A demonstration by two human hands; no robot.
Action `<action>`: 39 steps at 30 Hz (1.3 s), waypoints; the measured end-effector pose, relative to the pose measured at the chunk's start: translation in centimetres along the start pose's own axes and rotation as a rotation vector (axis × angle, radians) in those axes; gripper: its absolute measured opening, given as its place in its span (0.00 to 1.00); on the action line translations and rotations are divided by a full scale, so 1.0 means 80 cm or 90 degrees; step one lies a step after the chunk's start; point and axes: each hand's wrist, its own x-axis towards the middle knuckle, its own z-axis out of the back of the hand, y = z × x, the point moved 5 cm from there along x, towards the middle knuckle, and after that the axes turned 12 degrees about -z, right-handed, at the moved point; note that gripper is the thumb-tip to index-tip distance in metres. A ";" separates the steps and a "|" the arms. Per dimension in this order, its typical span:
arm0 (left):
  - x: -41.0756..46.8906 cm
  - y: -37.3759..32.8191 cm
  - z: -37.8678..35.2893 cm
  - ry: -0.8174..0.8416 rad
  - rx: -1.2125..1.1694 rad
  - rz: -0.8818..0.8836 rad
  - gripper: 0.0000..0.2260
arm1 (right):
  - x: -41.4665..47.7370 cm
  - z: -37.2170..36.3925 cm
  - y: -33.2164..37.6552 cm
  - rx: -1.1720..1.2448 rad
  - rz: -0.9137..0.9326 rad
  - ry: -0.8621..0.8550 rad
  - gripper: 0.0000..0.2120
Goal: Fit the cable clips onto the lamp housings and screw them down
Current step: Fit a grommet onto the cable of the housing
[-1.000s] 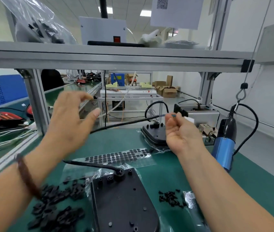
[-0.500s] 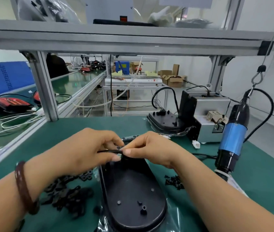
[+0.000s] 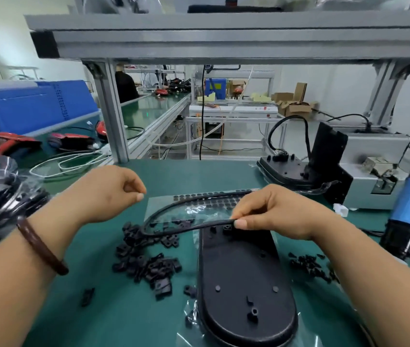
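A black lamp housing point(image 3: 244, 279) is seen lying flat on clear plastic film on the green counter point(image 3: 129, 314), in the lower centre of the frame. Its black cable point(image 3: 174, 229) is looped out to the left and back across the housing's far end, where it is pinched between thumb and forefinger of the right hand point(image 3: 271, 211); the fingers point(image 3: 240, 223) are closed narrowly on the cable just above the housing. The left hand point(image 3: 106, 194) is held above the counter at centre left, with its thumb and forefinger drawn close together; whether anything is gripped between them cannot be told. A dark bangle point(image 3: 41, 246) is worn on the left wrist.

A loose heap of black cable clips point(image 3: 146, 261) is spread on the counter just left of the housing, partly under the cable loop, and one clip point(image 3: 87, 296) is set apart at lower left. A smaller scatter of dark screws point(image 3: 311, 266) is lying to the right of the housing. A sheet of round black pads point(image 3: 214, 201) is laid beyond the hands. A second lamp housing point(image 3: 286, 171) is resting at the upper right beside a grey machine point(image 3: 374, 176), and a blue-bodied electric screwdriver point(image 3: 409, 209) is hung at the right edge.
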 end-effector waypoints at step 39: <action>-0.032 -0.059 -0.104 -0.187 -0.031 -0.199 0.06 | -0.006 -0.014 -0.007 0.074 -0.004 0.144 0.10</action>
